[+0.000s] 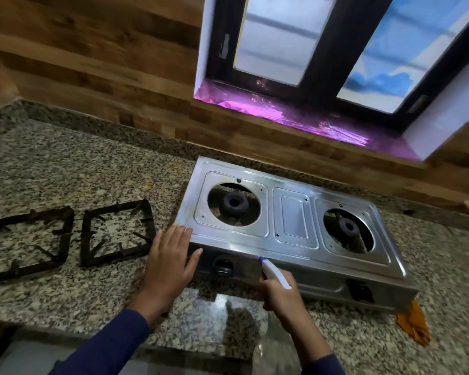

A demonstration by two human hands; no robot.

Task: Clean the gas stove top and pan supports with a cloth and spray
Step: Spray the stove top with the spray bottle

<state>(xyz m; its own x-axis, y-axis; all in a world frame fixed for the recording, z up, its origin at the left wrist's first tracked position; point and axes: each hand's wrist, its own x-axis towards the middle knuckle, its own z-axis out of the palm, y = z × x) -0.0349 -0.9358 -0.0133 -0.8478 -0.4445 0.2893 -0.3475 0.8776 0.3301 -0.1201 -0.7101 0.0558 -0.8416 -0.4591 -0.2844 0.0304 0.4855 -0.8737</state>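
Note:
A steel two-burner gas stove (293, 220) sits on the granite counter, its pan supports taken off. Both black pan supports (29, 242) (117, 232) lie on the counter left of it. My left hand (171, 259) rests with straight fingers on the stove's front left corner. My right hand (280, 295) grips a clear spray bottle (275, 272) with a white and blue nozzle aimed at the stove's front edge. An orange cloth (413, 322) lies by the stove's front right corner.
The speckled granite counter (65, 163) runs along a wood-panelled wall (92, 63). A dark-framed window (322, 58) with a purple-lit sill (295, 115) is behind the stove. The counter's front edge (173, 345) is close to my arms.

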